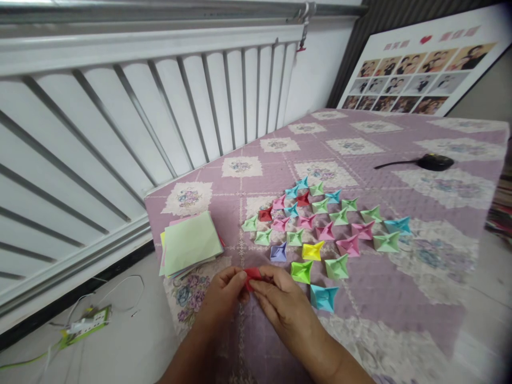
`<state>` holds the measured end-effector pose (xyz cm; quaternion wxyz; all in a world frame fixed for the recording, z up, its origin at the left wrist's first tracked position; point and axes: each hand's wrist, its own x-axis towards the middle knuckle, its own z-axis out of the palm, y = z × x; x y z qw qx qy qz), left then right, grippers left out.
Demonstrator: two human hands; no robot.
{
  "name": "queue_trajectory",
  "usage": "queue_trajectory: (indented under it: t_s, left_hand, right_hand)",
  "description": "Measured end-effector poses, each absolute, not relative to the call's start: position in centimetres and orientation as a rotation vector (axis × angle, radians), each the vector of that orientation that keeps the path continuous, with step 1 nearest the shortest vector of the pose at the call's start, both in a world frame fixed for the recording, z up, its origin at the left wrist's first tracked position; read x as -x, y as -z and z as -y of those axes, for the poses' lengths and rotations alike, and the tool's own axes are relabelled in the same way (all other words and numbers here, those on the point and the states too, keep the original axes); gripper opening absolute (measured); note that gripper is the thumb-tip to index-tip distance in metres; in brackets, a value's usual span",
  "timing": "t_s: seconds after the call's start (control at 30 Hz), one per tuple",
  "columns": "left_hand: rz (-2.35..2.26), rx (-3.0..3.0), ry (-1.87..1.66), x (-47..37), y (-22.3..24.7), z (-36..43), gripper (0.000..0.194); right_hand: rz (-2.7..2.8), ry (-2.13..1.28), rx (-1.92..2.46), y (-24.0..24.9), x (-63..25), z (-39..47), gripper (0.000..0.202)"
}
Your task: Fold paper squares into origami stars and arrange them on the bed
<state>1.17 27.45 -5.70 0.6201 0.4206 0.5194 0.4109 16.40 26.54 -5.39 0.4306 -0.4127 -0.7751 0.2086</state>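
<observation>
Between my two hands is a small piece of folded red paper (252, 275), partly covered by the fingers. My left hand (224, 293) pinches its left side, thumb on top. From the right, my right hand (282, 298) grips the other side with fingers curled in. Just beyond and to the right stand several folded paper boats (325, 231) in rows, coloured green, blue, pink, red, yellow and purple. Nearest to my right hand are a bright green boat (301, 272) and a blue boat (323, 297). A stack of coloured paper sheets (192, 242), pale green on top, lies left of my hands.
A purple floral tablecloth (280, 170) covers the table. On its far right lies a black object with a thin tail (435, 161). A white radiator (160, 106) runs along the left. A power strip (86, 325) with cables is on the floor. A photo board (420, 64) leans behind.
</observation>
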Motion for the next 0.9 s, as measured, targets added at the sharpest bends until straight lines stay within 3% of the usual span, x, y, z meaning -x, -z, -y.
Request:
queue_trajectory:
  t_s: [0.3, 0.53, 0.9]
  left_hand:
    - [-1.171, -1.021, -0.959, -1.0, 5.7, -27.4, 0.026]
    - [-1.223, -1.073, -0.964, -0.9, 5.4, -27.2, 0.023]
    - [-1.314, -1.141, -0.953, -1.8, 4.6, -26.9, 0.027]
  right_hand:
    - [1.662, -0.907, 1.128, 4.4, -16.6, -26.1, 0.013]
    - [1.279, -1.395, 1.139, 5.0, -15.8, -26.8, 0.017]
    - [1.231, -1.279, 1.241, 5.7, -15.8, -27.1, 0.022]
